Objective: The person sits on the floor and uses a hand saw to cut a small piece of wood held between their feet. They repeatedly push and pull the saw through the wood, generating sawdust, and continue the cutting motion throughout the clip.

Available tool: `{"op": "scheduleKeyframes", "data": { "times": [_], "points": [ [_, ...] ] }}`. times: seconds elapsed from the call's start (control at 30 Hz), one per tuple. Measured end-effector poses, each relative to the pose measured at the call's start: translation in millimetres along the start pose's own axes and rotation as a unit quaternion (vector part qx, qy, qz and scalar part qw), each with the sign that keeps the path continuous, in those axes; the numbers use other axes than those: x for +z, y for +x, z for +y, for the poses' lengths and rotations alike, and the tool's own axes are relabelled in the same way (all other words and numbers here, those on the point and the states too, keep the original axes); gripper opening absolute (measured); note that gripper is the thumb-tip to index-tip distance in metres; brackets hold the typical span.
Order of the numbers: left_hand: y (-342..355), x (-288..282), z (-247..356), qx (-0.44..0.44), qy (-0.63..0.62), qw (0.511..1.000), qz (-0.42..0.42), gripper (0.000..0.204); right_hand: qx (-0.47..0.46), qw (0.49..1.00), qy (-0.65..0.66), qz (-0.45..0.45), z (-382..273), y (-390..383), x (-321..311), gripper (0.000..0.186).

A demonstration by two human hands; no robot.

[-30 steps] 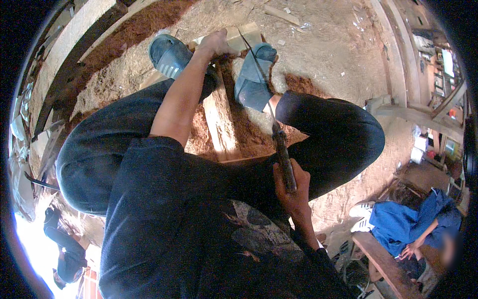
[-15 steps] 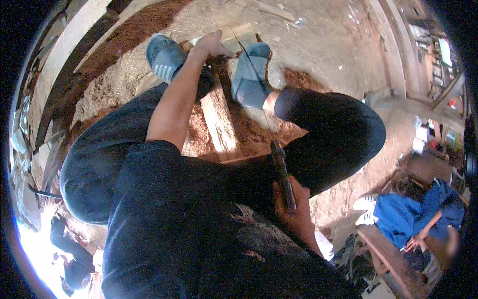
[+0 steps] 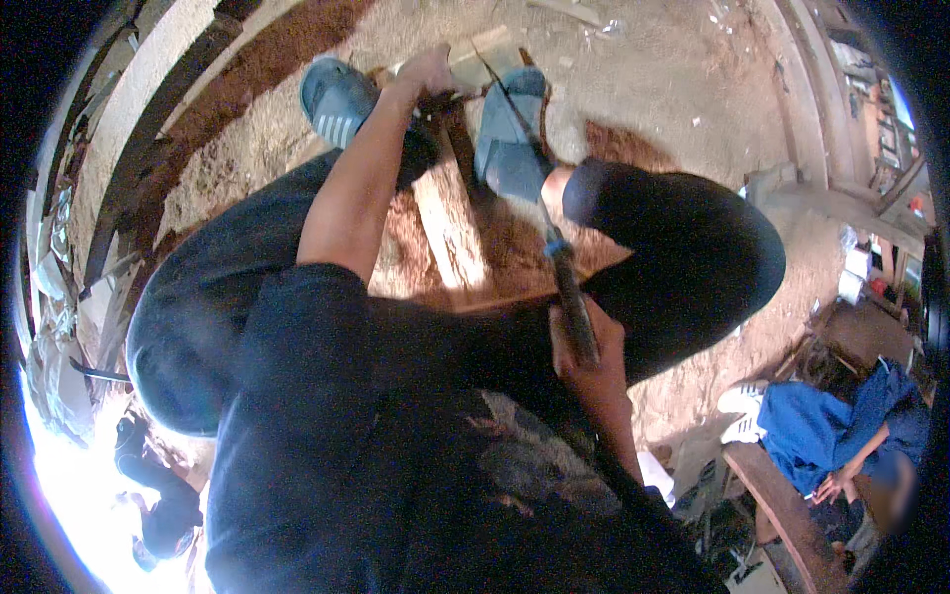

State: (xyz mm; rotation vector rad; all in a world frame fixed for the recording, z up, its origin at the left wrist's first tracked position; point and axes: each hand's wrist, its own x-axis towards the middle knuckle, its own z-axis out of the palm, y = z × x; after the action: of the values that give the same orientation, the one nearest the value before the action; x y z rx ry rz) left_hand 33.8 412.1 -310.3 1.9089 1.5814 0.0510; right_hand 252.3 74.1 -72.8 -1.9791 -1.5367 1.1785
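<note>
In my right hand (image 3: pixel 591 346), the fingers are wrapped round the dark handle of a straight-handled saw (image 3: pixel 515 119). Its long thin blade shows nearly edge-on and runs away from me, past my right foot, to a pale wooden board (image 3: pixel 465 74). The far end of the blade crosses the board. My left hand (image 3: pixel 426 74) grips the board's near side, between my sandalled feet, with its fingertips partly hidden. Both sandals (image 3: pixel 336 99) are close to the board. A pale beam (image 3: pixel 450 228) lies lengthwise between my bent legs.
Heavy timbers (image 3: pixel 129 109) curve along the left. Reddish-brown shavings or sawdust (image 3: pixel 401 243) cover the ground around the beam. On the right, a person in blue (image 3: pixel 821 426) sits by a plank (image 3: pixel 787 515). Another person in dark clothes (image 3: pixel 158 505) is at the lower left, against glare.
My right hand and the saw have moved slightly forward, away from my body. My left hand keeps hold of the board. The whole view has shifted a little.
</note>
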Motion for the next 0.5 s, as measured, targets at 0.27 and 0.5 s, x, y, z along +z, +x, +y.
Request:
{"op": "scheduleKeyframes", "data": {
  "times": [0.27, 0.5],
  "points": [
    [-10, 2, -6, -0.002, 0.045, 0.999, 0.003, 0.107, -0.029, 0.999, -0.030, -0.026, 1, 17, 2, 0.010],
    [-1, 7, -8, -0.018, 0.015, 1.000, 0.011, 0.105, 0.027, 0.988, 0.014, -0.148, -20, -23, -12, 0.011]
  ]
}}
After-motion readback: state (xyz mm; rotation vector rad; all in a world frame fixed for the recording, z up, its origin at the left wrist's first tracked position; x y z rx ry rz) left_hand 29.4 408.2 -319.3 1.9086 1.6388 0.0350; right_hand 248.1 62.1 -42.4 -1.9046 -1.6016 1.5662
